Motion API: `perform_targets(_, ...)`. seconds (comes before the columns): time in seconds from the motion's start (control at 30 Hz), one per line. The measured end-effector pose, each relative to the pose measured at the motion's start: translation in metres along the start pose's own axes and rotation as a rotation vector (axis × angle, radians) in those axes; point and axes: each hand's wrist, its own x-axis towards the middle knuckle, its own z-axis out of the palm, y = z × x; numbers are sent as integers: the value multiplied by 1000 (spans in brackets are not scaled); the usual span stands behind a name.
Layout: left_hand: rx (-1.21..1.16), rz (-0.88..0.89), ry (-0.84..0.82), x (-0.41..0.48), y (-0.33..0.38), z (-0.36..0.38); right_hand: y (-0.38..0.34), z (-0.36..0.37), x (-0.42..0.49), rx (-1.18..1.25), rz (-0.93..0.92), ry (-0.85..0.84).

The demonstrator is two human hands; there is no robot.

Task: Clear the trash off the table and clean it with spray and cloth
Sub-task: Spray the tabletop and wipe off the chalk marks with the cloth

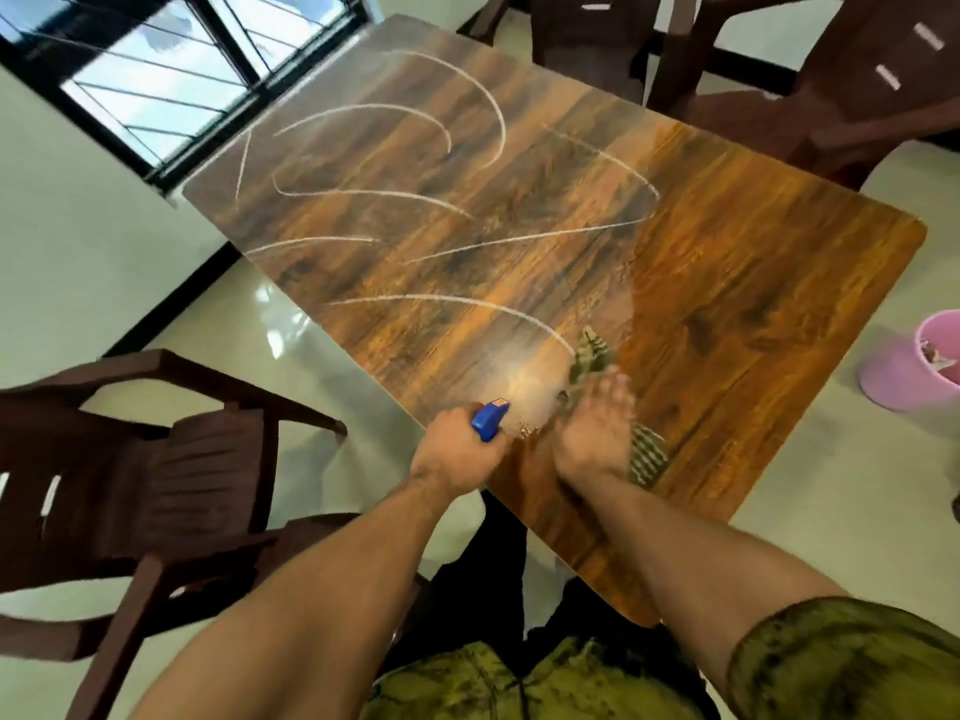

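Left hand (452,452) is clenched around the neck of the spray bottle (489,419), fingers curled under its blue plastic trigger head. The nozzle points over the near edge of the table (753,283), so that the mist lands just ahead of the cloth. Only the head of the bottle shows; its body is hidden below the fist. Right hand (592,433), just beside it over the same near edge, lies palm down with fingers laid flat on the cloth (648,455), a posture that spreads pressure across the fabric for wiping. Motion blur softens the fingertips, so their spacing cannot be told. The cloth is a soft, crumpled weave in a green-and-pale check, showing beyond the fingers and at the outer side of the palm. The table top is a glossy rectangular wood-grain laminate with rounded corners. A pale wet sheen sits on it in front of the nozzle, and thin white curved streaks (467,299) arc across its middle and far half, probably cleaner residue. Trash (935,356) lies in a pink plastic bin (898,371) on the tiled floor off the table's right side, which suggests the clearing step is done and wiping is in hand. Brown moulded plastic chairs stand off the table's left side (208,459) and far end (857,96).
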Motion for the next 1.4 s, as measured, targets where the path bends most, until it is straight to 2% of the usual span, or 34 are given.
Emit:
perform_targets(0.03,-7,11,10,8,2,-5,-13,9,-8,-26,-224,8)
perform_targets(0.07,-13,27,17,19,4,-10,-23,21,-18,-47,-533,-20)
perform_targets(0.1,-8,39,11,33,7,-18,-30,27,-26,-102,-832,-90)
perform_targets(0.13,7,53,-2,45,9,-24,-28,25,-28,-183,-1027,-181)
perform_targets(0.17,26,80,-31,62,12,-30,-23,20,-18,-222,-1116,-219)
perform_targets(0.2,47,110,-54,75,14,-35,-17,16,-7,-238,-1115,-201)
perform_targets(0.23,59,138,-80,87,18,-41,-12,11,4,-235,-1023,-165)
perform_targets(0.27,79,173,-122,101,19,-47,-12,7,15,-183,-821,-130)
perform_targets(0.37,134,273,-249,129,25,-58,-20,-8,36,84,62,61)
perform_targets(0.4,144,296,-264,134,27,-61,-30,-11,38,122,227,100)
perform_targets(0.43,148,313,-286,141,25,-66,-49,-10,37,131,272,92)
perform_targets(0.47,150,328,-296,146,23,-69,-64,-3,34,122,200,58)
perform_targets(0.6,172,400,-333,167,24,-76,-107,30,-5,-29,-437,5)
perform_targets(0.67,212,445,-348,174,30,-78,-98,30,-5,-57,-552,-11)
perform_targets(0.7,236,466,-352,177,32,-78,-92,26,0,-45,-493,-7)
perform_targets(0.73,252,485,-363,181,34,-78,-85,19,10,11,-330,-18)
perform_targets(0.83,261,514,-394,198,47,-74,-70,-3,48,254,474,196)
perform_targets(0.87,267,517,-393,203,51,-73,-70,-10,58,308,678,213)
perform_targets(0.9,274,520,-387,207,56,-71,-73,-14,66,311,737,190)
perform_targets(0.93,282,523,-384,213,63,-68,-78,-16,73,269,654,155)
perform_targets(0.97,287,524,-385,216,70,-66,-83,-16,77,205,454,126)
perform_targets(1.03,290,515,-377,228,85,-60,-74,-23,87,131,-69,30)
perform_targets(1.07,304,508,-367,231,88,-59,-57,-29,93,99,-249,-14)
perform_targets(1.1,329,497,-350,237,96,-56,-34,-33,105,79,-328,-3)
perform_targets(1.13,359,480,-335,243,100,-54,-13,-34,116,67,-277,31)
perform_targets(1.17,388,463,-326,250,106,-51,7,-37,131,95,-114,77)
perform_targets(1.27,448,436,-341,267,122,-48,34,-57,166,249,645,196)
perform_targets(1.3,460,435,-342,272,128,-47,29,-63,178,295,793,216)
perform_targets(1.33,467,429,-337,280,134,-46,20,-69,189,329,834,214)
perform_targets(1.37,468,416,-325,286,140,-45,8,-67,193,302,772,223)
perform_targets(1.4,460,396,-305,294,146,-44,-4,-63,196,245,633,232)
